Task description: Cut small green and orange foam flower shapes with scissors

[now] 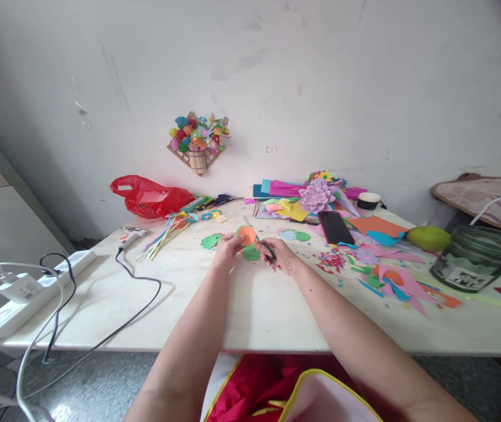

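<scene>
Between the fingers of my left hand [229, 251] is an orange paper piece [247, 235] with a rounded outline. My right hand [279, 256] grips a pair of scissors [270, 251] by the dark handles, and the blades point up and left against the orange piece. Whether the blades are cutting into it is too small to tell. Just below the held piece lies a green round cutout [251, 253] on the table. Further green scalloped cutouts [210, 241] sit left of my hands. To the right are a pale blue cutout [288, 235] and a green disc [302, 236].
Coloured scraps [395, 278] and a phone [336, 227] lie on the right, near a green jar [474, 258]. A glue gun [132, 237] trails its cord on the left, beside a power strip [13, 310]. Behind are a red bag [149, 199] and a purple foam flower [317, 196].
</scene>
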{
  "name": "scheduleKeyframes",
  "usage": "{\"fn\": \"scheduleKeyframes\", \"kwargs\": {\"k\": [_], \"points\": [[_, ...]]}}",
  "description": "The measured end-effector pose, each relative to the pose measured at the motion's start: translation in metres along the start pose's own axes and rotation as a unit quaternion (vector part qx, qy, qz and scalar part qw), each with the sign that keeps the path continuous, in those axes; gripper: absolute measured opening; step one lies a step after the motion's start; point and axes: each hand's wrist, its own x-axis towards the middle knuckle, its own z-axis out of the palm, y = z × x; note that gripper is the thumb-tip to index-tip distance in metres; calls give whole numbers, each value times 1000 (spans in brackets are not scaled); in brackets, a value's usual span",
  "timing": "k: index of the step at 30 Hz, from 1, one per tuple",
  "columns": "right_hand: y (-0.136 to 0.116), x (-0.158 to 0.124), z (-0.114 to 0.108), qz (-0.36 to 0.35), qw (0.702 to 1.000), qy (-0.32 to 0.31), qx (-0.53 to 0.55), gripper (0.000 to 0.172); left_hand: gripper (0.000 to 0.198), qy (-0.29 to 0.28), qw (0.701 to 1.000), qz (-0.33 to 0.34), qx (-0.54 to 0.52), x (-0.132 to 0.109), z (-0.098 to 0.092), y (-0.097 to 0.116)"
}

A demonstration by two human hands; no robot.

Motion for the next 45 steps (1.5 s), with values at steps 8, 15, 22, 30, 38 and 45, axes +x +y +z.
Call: {"fn": "scheduleKeyframes", "kwargs": {"k": [8, 15, 22, 30, 38, 45], "points": [[0, 0, 0, 2, 1000, 0, -1, 36, 35, 0, 1000, 2, 9, -1, 1, 1], [2, 2, 0, 2, 1000, 7, 1, 35, 34, -4, 1000, -5, 11, -1, 1, -1], [1, 1, 1, -4, 1000, 9, 12, 34, 35, -9, 1000, 1, 7, 2, 0, -4], [6, 4, 0, -14, 1000, 15, 1, 34, 36, 1, 1000, 0, 8, 2, 0, -3], [3, 2, 2, -7, 1000, 18, -6, 39, 35, 15, 1000, -5, -8, 6, -5, -6], [2, 2, 3, -3, 999, 22, -24, 37, 36, 23, 1000, -6, -16, 6, -7, -5]]}}
